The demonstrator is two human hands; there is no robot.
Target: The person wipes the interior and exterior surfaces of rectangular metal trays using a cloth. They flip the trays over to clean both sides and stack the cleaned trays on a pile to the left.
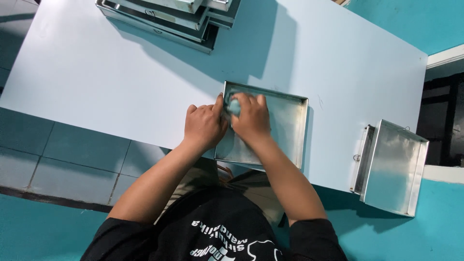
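Item: shallow square metal tray (285, 128), centre of the frame, lying flat on the white table (96, 82) with its near edge past the table's front edge.
Contents: nothing but a small pale blue-green wad (234, 106), seemingly a cloth or sponge, in the tray's upper left corner.
Right hand (250, 118): fingers curled down on the wad, pressing it to the tray floor.
Left hand (204, 126): closed on the tray's left rim, thumb at the corner, steadying it.
Risk, as a judgement: hard pressure near the overhanging edge could tip or slide the tray toward the person; the thin rim could nick the bracing fingers.
Also present: two similar trays (391, 166), nested at the table's right end, lower right of the frame, well over the edge, apparently empty; a stack of trays (164, 21) at the top, interiors not visible.
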